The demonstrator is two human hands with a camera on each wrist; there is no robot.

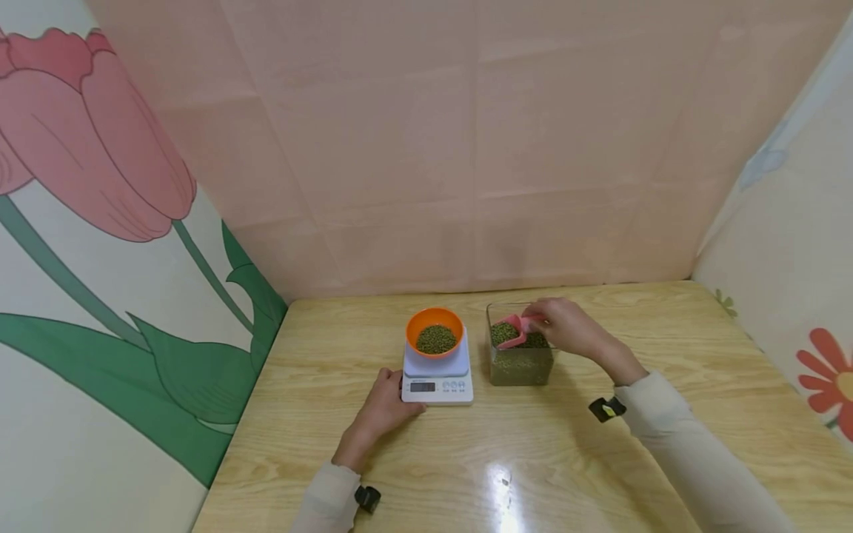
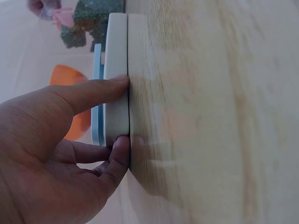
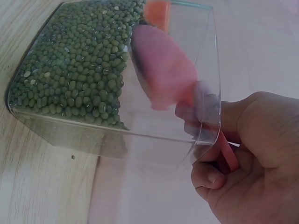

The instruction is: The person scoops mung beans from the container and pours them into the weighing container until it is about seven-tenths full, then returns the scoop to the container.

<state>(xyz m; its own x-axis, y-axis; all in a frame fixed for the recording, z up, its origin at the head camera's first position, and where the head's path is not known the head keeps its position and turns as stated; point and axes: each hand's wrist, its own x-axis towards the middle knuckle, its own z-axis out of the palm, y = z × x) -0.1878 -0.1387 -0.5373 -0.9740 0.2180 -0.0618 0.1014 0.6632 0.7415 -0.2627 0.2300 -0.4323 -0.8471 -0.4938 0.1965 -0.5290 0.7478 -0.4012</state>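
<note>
Right sleeve [image 1: 700, 451] slants inward, grip [image 1: 566, 323] holding scoop [image 3: 166, 72].

No writing can be read; the display [image 1: 423, 386] and button labels [image 1: 454, 386] on the white scale [image 1: 437, 366] are too small.

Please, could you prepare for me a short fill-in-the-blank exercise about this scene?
1. The right hand holds a scoop colored ____.
2. The left hand grips the scale, on which stands an orange ____.
3. The clear container holds many green ____.

Missing words: pink; bowl; beans.
</note>
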